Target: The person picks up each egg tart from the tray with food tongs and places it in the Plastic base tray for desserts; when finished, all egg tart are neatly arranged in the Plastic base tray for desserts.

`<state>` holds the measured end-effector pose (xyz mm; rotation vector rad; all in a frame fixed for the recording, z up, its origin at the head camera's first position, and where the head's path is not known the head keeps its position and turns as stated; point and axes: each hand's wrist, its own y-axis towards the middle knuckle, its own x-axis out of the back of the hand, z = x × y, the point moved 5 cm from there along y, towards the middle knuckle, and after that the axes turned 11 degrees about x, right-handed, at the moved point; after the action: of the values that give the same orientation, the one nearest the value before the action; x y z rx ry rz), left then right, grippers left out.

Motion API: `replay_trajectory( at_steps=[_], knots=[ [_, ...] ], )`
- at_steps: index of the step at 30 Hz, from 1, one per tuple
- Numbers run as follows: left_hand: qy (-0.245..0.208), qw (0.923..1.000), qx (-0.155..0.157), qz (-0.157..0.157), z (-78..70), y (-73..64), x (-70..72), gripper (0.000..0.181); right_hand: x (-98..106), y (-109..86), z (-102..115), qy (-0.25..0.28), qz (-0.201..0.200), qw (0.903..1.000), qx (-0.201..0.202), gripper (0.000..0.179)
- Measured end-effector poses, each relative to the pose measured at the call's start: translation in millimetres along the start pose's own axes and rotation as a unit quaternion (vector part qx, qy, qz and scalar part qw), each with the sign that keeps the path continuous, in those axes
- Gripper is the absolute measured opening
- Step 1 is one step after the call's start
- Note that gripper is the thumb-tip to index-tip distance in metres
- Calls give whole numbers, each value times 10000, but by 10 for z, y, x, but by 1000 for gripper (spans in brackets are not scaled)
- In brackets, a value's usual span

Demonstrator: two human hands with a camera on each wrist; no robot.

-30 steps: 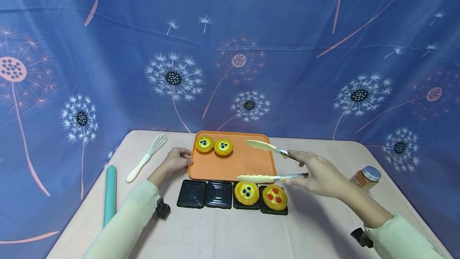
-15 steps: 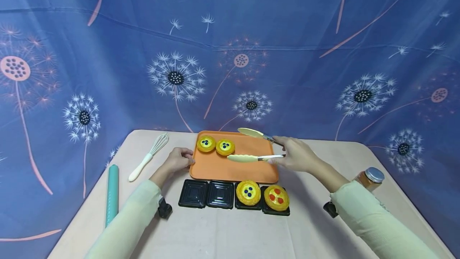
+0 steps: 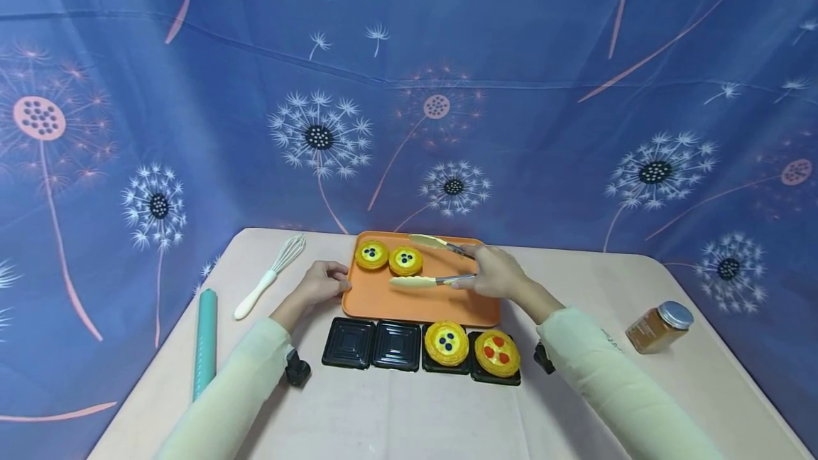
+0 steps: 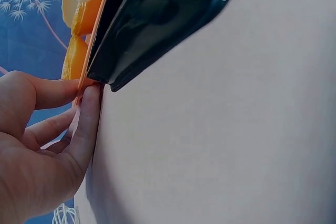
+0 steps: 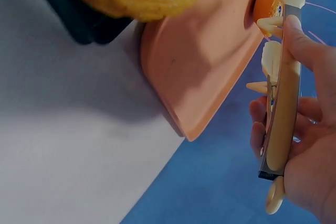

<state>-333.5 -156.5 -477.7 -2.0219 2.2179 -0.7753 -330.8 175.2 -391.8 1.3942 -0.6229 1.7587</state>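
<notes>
My right hand (image 3: 498, 274) grips a pair of tongs (image 5: 283, 108) with cream tips, their arms spread wide over the orange tray (image 3: 422, 302). Two egg tarts with blue berries, the left tart (image 3: 372, 254) and the right tart (image 3: 405, 260), lie at the tray's far left. One tong tip is just in front of the right tart; whether it touches cannot be told. My left hand (image 3: 322, 282) pinches the tray's left rim, thumb above and fingers at its side and below, as the left wrist view (image 4: 47, 145) shows.
Before the tray stand black plastic boxes in a row: two bare ones (image 3: 348, 343), one with a blue-berry tart (image 3: 446, 343), one with a red-topped tart (image 3: 497, 353). A whisk (image 3: 268, 279) and teal bar (image 3: 205, 339) lie left; a spice jar (image 3: 660, 327) is right.
My right hand has carried the spread tongs left and away from me, from above the boxes to over the tray near the tarts. The left hand stays at the tray rim.
</notes>
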Motion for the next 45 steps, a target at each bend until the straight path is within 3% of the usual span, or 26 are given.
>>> replay_trajectory(
  at_steps=[22, 34, 45],
  knots=[
    [128, 9999, -89, -36, -56, 31, -51, 31, -81, 8, -28, -52, -410, 9988, -250, 62],
    [138, 9997, -112, -165, 12, 4, -27, 30, 122, -17, 4, -64, -481, 9988, -117, 62],
    [114, 9998, -44, -158, 12, 6, -33, 31, 366, -197, 29, -61, -744, 9972, 92, 64]
  ],
)
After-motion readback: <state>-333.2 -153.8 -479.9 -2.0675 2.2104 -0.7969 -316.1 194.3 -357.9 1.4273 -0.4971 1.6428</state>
